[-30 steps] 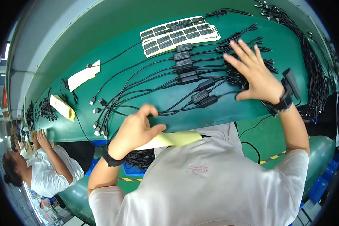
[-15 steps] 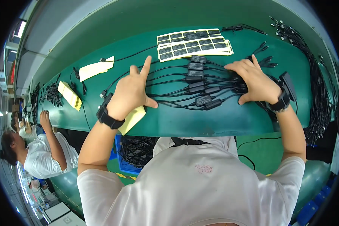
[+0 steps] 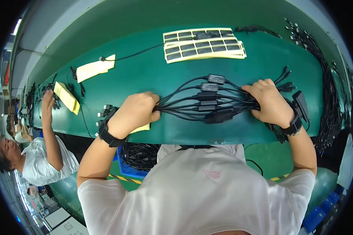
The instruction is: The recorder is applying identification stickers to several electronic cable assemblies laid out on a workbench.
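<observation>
A bunch of black cables [image 3: 184, 105], each with a small black inline box [image 3: 210, 87], spans the gap between my hands above the green table. My left hand [image 3: 135, 111] is closed round the cables on one side, and their USB plugs [image 3: 104, 111] stick out beyond it, by my wristband. On the other side my right hand [image 3: 272, 102] grips the same bunch, with small connector ends [image 3: 286, 74] poking out past my fingers. Between the hands the boxes fan out in a loose row. Some boxes carry pale printing.
Yellow-backed sheets of black labels [image 3: 204, 51] lie ahead, a cable with a box across them. Yellow paper pieces [image 3: 96, 68] are at the left. A thick cable bundle [image 3: 321, 78] hangs over the right side. A blue crate [image 3: 123, 166] of cables sits below; a co-worker [image 3: 47, 160] is at left.
My left hand has gone from spread fingers to a closed grip, gathering the cables together. My right hand has closed too and shifted slightly toward me. The co-worker's hand has moved.
</observation>
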A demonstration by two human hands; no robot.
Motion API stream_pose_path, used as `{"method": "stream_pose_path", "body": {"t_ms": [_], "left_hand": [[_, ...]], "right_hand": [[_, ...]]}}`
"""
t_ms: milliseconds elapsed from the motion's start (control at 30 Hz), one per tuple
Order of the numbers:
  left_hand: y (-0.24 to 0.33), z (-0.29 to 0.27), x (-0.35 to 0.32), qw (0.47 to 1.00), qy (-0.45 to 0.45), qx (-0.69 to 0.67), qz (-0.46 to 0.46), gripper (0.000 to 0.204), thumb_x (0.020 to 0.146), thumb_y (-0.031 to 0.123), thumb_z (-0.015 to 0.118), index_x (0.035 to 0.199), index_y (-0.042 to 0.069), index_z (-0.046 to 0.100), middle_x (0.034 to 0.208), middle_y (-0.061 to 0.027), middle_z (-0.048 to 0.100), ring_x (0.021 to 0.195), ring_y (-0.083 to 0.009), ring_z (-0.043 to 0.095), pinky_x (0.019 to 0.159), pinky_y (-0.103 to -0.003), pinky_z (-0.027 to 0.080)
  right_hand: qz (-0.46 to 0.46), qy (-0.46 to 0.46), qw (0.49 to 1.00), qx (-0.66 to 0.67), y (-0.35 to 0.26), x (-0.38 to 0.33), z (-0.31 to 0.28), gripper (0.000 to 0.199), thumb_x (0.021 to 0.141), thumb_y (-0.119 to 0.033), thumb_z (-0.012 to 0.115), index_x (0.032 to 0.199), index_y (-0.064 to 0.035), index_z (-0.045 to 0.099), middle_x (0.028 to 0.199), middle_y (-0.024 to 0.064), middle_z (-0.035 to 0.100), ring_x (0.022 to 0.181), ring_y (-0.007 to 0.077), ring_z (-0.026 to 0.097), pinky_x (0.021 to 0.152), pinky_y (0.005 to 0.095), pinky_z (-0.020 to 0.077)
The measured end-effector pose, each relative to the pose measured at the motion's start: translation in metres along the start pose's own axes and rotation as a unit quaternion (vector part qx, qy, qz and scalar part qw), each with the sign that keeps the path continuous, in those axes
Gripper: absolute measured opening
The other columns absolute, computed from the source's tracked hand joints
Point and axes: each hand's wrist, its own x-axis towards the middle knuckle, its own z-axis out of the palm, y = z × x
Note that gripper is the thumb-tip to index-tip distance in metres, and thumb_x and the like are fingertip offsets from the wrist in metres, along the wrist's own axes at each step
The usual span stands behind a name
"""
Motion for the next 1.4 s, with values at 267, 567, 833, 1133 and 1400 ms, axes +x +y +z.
{"method": "stream_pose_path", "body": {"t_ms": [267, 567, 833, 1133, 1400], "left_hand": [[0.028, -0.022, -0.014, 0.998, -0.055, 0.031, 0.029, 0.017, 0.071, 0.008, 0.061, 0.082, -0.002, 0.054, 0.068, -0.0234, 0.058, 0.067, -0.0423, 0.059, 0.063, -0.049, 0.049], [0.031, -0.234, 0.022, 0.997, 0.018, 0.070, -0.029, 0.012, 0.076, 0.005, 0.051, 0.084, -0.003, 0.051, 0.062, -0.0069, 0.044, 0.057, -0.0133, 0.041, 0.052, -0.032, 0.038], [-0.077, -0.302, 0.224, 0.914, 0.089, 0.393, -0.054, 0.024, 0.078, 0.003, 0.054, 0.097, 0.003, 0.068, 0.086, -0.0188, 0.069, 0.077, -0.0366, 0.065, 0.068, -0.046, 0.051], [-0.194, -0.135, 0.347, 0.923, 0.073, 0.305, -0.223, 0.083, 0.054, 0.019, 0.092, 0.126, 0.008, 0.053, 0.117, -0.0309, 0.057, 0.104, -0.0403, 0.065, 0.087, -0.044, 0.056], [-0.079, -0.273, 0.214, 0.982, 0.177, -0.053, -0.045, 0.027, 0.085, 0.022, 0.070, 0.101, -0.001, 0.068, 0.080, -0.0070, 0.069, 0.066, -0.0151, 0.063, 0.063, -0.028, 0.051]], "right_hand": [[-0.027, 0.022, 0.996, -0.082, -0.030, -0.013, -0.014, 0.041, 0.055, -0.002, 0.073, 0.094, -0.0024, 0.061, 0.074, 0.0114, 0.059, 0.076, 0.0305, 0.061, 0.075, 0.0407, 0.0462], [-0.087, 0.180, 0.921, -0.334, -0.022, 0.047, -0.212, 0.057, 0.062, 0.011, 0.062, 0.118, -0.0011, 0.059, 0.107, 0.0186, 0.063, 0.103, 0.0388, 0.057, 0.090, 0.0420, 0.0462], [-0.129, 0.221, 0.855, -0.450, 0.132, 0.260, -0.225, 0.030, 0.072, 0.000, 0.061, 0.102, -0.0050, 0.059, 0.080, 0.0126, 0.062, 0.082, 0.0350, 0.063, 0.086, 0.0419, 0.0469], [0.123, 0.023, 0.954, -0.271, 0.239, 0.339, -0.064, 0.104, 0.074, -0.061, 0.073, 0.156, -0.0328, 0.015, 0.162, 0.0108, 0.013, 0.149, 0.0309, 0.013, 0.116, 0.0640, 0.0139], [-0.136, 0.228, 0.962, -0.060, 0.155, 0.236, -0.181, 0.060, 0.086, -0.020, 0.070, 0.141, -0.0104, 0.049, 0.142, 0.0146, 0.052, 0.129, 0.0310, 0.049, 0.109, 0.0410, 0.0371]]}}
